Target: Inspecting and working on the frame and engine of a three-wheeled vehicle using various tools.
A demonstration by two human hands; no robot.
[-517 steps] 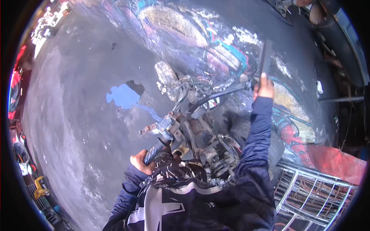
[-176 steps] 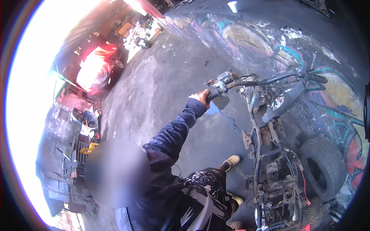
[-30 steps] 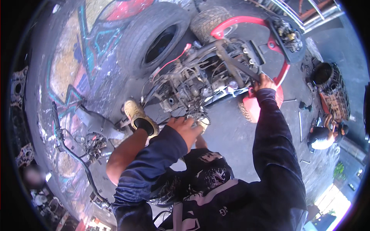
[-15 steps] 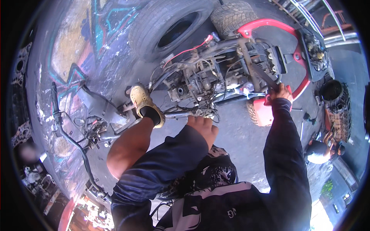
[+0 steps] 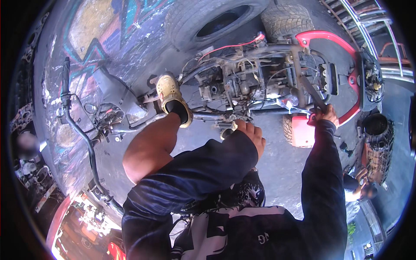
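A stripped quad bike frame with its engine bare lies on the concrete in front of me. My left hand is closed on a small metal part at the frame's lower rail. My right hand grips a dark bar near the red rear rack. My foot in a tan shoe is planted on the frame's front tube. Black handlebars with loose wires stick out to the left.
A large tyre and a knobbly wheel lie beyond the frame. A red fuel can stands under my right hand. Another person crouches at the right beside an engine block. Metal racks stand at the top right.
The view has swung, so the frame now sits higher and more level. My right hand has stayed on the bar, and my left hand has moved up to the lower rail.
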